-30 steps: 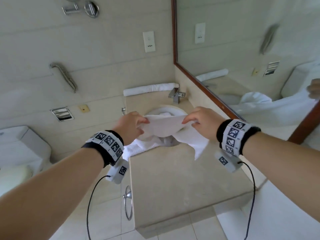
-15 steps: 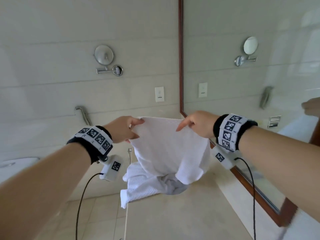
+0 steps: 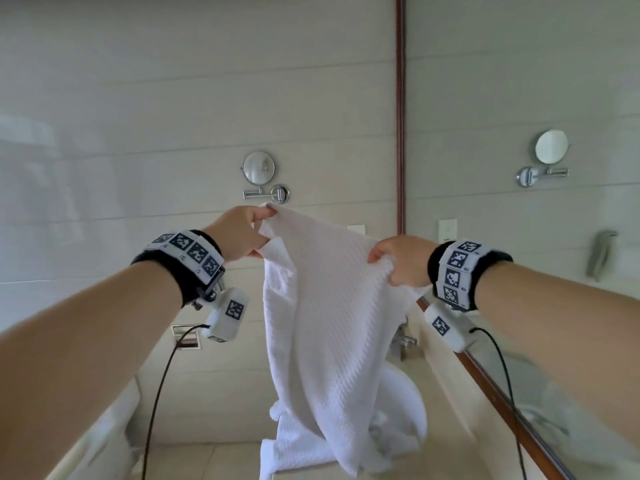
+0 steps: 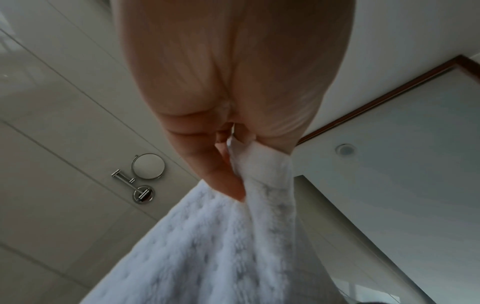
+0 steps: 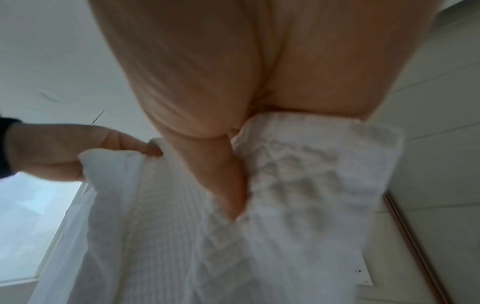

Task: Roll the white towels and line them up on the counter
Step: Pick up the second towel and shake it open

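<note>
A white waffle-weave towel hangs in the air in front of me, held up by its top edge. My left hand pinches its upper left corner, thumb against fingers, which also shows in the left wrist view. My right hand grips the upper right edge with a bunch of cloth in its curled fingers. The towel's lower end reaches down to more white towels heaped over the round basin on the counter.
A wood-framed mirror runs along the right side of the counter. A faucet stands behind the basin. A round shaving mirror on an arm is fixed to the tiled wall ahead. A toilet is at lower left.
Both hands have lifted the towel up from the basin until it hangs lengthwise; my view has tilted up from the counter to the wall.
</note>
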{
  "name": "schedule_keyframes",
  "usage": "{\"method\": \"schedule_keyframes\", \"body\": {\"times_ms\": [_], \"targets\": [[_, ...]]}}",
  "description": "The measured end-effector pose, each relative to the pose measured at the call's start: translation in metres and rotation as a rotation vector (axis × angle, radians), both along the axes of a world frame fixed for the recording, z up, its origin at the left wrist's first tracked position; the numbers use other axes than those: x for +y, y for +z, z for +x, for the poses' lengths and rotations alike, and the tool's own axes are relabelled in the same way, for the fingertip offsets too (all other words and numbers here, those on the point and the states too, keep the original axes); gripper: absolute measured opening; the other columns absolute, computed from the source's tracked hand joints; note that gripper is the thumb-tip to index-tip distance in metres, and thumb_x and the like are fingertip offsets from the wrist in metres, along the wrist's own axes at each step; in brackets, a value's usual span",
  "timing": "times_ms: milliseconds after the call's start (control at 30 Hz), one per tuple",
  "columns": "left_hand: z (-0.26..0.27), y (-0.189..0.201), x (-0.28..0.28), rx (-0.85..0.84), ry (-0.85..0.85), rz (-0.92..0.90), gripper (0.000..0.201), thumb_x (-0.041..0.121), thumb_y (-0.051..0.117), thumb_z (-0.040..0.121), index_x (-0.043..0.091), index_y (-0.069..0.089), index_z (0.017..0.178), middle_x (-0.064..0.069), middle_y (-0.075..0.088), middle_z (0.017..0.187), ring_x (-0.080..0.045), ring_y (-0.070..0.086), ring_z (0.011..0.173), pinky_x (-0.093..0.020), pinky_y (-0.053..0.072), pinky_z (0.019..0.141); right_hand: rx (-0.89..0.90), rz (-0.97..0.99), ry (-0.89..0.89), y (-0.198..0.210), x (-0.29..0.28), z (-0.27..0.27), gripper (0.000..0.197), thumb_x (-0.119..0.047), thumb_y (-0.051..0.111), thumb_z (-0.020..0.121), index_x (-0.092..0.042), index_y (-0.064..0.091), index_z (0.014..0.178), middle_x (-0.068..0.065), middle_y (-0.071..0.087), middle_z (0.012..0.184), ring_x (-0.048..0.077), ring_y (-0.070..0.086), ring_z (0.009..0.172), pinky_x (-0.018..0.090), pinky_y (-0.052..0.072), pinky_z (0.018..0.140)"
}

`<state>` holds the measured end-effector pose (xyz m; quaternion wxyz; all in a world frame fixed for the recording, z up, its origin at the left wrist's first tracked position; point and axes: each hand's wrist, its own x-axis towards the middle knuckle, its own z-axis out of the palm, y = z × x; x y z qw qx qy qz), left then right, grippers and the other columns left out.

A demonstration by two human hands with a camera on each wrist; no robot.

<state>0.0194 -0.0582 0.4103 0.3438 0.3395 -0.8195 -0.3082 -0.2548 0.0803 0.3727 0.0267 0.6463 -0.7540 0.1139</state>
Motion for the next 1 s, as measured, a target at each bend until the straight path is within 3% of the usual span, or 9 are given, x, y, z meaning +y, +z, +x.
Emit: {"method": "schedule_keyframes", "body": {"times_ms": [100,200,300,467,600,700,767,900,1000], "targets": [[-0.001,0.001,-0.015,0.002,0.021,-0.016,0.077,-0.014,0.064,0.083,0.018,0.043,0.15,-0.006,0.045,0.141,-0.03,0.062,0.11,-0.03,0.062,0.07,-0.024,0.008,0.02,0.018,-0.023,0.002,0.05,-0.026,0.079,0.075,-0.041,0.062,0.12,-0.008,0.056,0.123,0.016,0.061,0.101,0.034,0.054,0.09],[0.003,0.007,-0.038,-0.075,0.048,-0.153,0.071,-0.008,0.065,0.083,0.025,0.05,0.145,-0.005,0.053,0.116,-0.019,0.062,0.083,-0.019,0.057,0.06,0.047,0.041,0.066,0.034,-0.047,-0.002,0.05,-0.017,0.077,0.076,-0.04,0.066,0.119,-0.01,0.055,0.123,0.013,0.056,0.103,0.027,0.05,0.088],[0.005,0.013,-0.075,-0.236,0.109,-0.369,0.048,0.003,0.058,0.089,0.041,0.065,0.117,0.006,0.058,0.095,-0.007,0.051,0.058,-0.011,0.042,0.048,0.132,0.072,0.046,0.046,-0.08,-0.008,0.048,-0.01,0.069,0.078,-0.044,0.069,0.111,-0.015,0.056,0.123,0.01,0.058,0.098,0.023,0.051,0.082],[-0.008,0.017,-0.145,-0.613,0.072,-0.432,0.045,-0.007,0.046,0.08,0.027,0.073,0.07,-0.004,0.069,0.102,-0.016,0.062,0.078,-0.013,0.045,0.06,0.189,0.109,-0.01,0.054,-0.147,-0.026,0.051,-0.004,0.058,0.078,-0.048,0.073,0.098,-0.012,0.065,0.114,0.013,0.066,0.088,0.025,0.057,0.074],[-0.014,0.004,-0.211,-0.83,0.072,-0.357,0.044,0.003,0.058,0.087,0.038,0.074,0.108,0.009,0.064,0.121,-0.015,0.06,0.108,-0.021,0.042,0.092,0.245,0.157,-0.074,0.045,-0.196,-0.047,0.047,-0.002,0.052,0.079,-0.043,0.074,0.09,-0.009,0.067,0.108,0.016,0.067,0.092,0.033,0.057,0.084],[-0.016,-0.011,-0.253,-0.779,0.045,-0.214,0.057,0.012,0.072,0.085,0.037,0.057,0.134,0.013,0.054,0.124,-0.02,0.067,0.102,-0.025,0.054,0.084,0.216,0.158,-0.103,0.036,-0.227,-0.068,0.048,-0.003,0.053,0.078,-0.047,0.071,0.087,-0.01,0.066,0.115,0.016,0.066,0.098,0.035,0.056,0.089],[-0.02,-0.021,-0.273,-0.713,0.011,-0.144,0.051,0.009,0.074,0.082,0.034,0.064,0.125,0.011,0.058,0.115,-0.019,0.07,0.086,-0.023,0.058,0.069,0.199,0.177,-0.111,0.025,-0.249,-0.083,0.051,-0.003,0.053,0.079,-0.045,0.072,0.1,-0.009,0.066,0.123,0.016,0.066,0.104,0.034,0.055,0.092],[-0.031,-0.048,-0.307,-0.836,-0.02,-0.186,0.032,0.007,0.064,0.082,0.036,0.074,0.076,0.016,0.063,0.071,-0.006,0.059,0.062,-0.016,0.049,0.057,0.171,0.205,-0.112,0.001,-0.29,-0.106,0.054,-0.003,0.054,0.081,-0.037,0.069,0.119,-0.008,0.063,0.13,0.015,0.062,0.112,0.032,0.051,0.098],[-0.036,-0.076,-0.329,-0.984,-0.056,-0.146,0.038,0.012,0.058,0.088,0.044,0.077,0.085,0.024,0.068,0.086,-0.001,0.06,0.078,-0.013,0.051,0.071,0.137,0.235,-0.125,-0.016,-0.312,-0.118,0.054,-0.005,0.057,0.08,-0.042,0.069,0.117,-0.011,0.064,0.128,0.012,0.063,0.109,0.029,0.051,0.097]]}}
